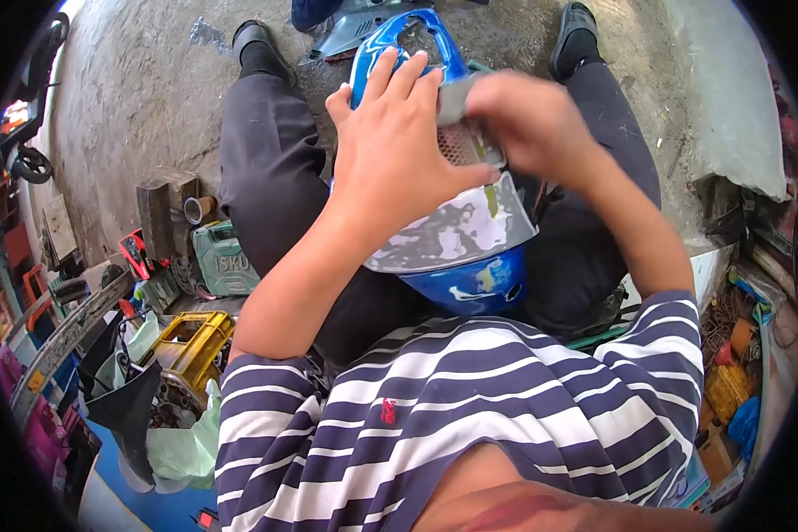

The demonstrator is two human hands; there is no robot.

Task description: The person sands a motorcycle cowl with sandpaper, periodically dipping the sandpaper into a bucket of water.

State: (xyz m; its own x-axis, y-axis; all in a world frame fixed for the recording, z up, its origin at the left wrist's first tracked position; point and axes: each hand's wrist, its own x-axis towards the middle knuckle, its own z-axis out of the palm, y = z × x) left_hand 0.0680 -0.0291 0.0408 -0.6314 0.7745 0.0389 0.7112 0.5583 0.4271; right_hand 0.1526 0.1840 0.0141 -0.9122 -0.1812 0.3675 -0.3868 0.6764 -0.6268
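A moulded vehicle body panel, blue [474, 285] at both ends with grey, sanded-looking patches, lies across my lap between my legs. It has a cut-out at its far end and a perforated mesh section in the middle. My left hand [395, 146] rests on top of the panel, fingers stretched toward the far end and thumb out to the right. At the panel's right side, my right hand [528, 120] is smeared by motion, its fingers curled against a grey piece [457, 99] that looks like sandpaper. Part of the panel is hidden under my hands.
Another grey panel [359, 31] lies on the concrete floor ahead, near someone's dark-clothed limb [313, 12]. To my left are a green tool case [224, 259], wooden blocks [157, 222] and a yellow crate [192, 346]. Clutter [731, 390] lines my right side.
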